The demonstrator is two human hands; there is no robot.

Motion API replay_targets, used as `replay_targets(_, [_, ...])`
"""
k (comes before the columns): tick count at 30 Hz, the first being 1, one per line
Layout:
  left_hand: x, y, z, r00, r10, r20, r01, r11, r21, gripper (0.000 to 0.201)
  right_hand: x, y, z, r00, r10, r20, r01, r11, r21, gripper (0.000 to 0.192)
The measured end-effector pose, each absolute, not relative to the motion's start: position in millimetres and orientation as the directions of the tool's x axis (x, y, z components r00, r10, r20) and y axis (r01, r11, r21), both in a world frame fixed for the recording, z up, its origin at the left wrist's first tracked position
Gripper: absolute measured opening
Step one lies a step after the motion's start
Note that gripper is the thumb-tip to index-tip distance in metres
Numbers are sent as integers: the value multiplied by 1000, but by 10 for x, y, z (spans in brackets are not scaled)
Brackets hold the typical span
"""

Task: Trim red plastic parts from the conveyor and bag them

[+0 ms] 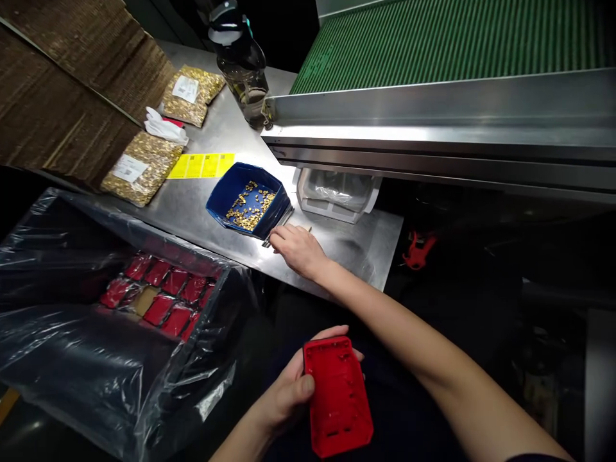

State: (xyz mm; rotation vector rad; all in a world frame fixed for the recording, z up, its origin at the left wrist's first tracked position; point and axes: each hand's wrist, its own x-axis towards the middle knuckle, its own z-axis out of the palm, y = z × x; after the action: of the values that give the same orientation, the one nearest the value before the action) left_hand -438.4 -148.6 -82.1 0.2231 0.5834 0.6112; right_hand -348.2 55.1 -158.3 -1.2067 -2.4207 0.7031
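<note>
My left hand (291,385) is wrapped round a red plastic housing (339,398), a shallow open shell with its hollow inside facing up and the thumb on its rim. On the metal bench, my right hand (299,249) has its fingers closed together at a thin metal strip (285,223) beside a blue bin. What the fingertips pinch, if anything, is hidden. Small brass-coloured inserts (250,215) lie loose inside the blue bin (224,186), just left of that hand.
A plastic-lined box (216,282) of red parts stands left. The bench (192,218) carries bags of brass parts (144,160), yellow labels (202,165), a bottle (243,70) and a grey bin (337,208). A green conveyor (457,45) runs behind; an orange-red tool (418,250) lies right.
</note>
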Motion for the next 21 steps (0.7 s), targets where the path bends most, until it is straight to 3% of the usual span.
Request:
replay_targets(4, [-4353,-1459,-826,686,582,-437,-486,813,321,93,-3090,408,-1504,-402,911,87,606,336,-721,16])
replay_targets(7, [-4328,-1446,-854,697,574,-430,-487,819,305,93,-2731,258,-1591,-149,988,-50,466,26,-884,31])
replay_targets(9, [-4310,-1440,-874,701,563,-438,-478,826,298,93,-2505,126,-1683,-21,989,-147,422,-124,-898,42])
replay_targets(14, [-4251,-1417,-879,716,531,-453,-436,847,303,92,-2139,-224,-1802,77,980,-182,554,-194,-810,17])
replay_targets(16, [-4221,-1409,-856,711,518,-476,-409,855,320,93,-2049,-340,-1770,111,973,-201,556,-228,-799,18])
replay_targets(19, [-4173,-1401,-811,676,496,-545,-357,868,346,92,-1903,-511,-1628,122,959,-256,494,-282,-822,25])
replay_targets(21, [-4144,-1398,-792,644,482,-595,-321,875,362,92,-1799,-644,-1465,95,947,-307,324,-321,-890,29])
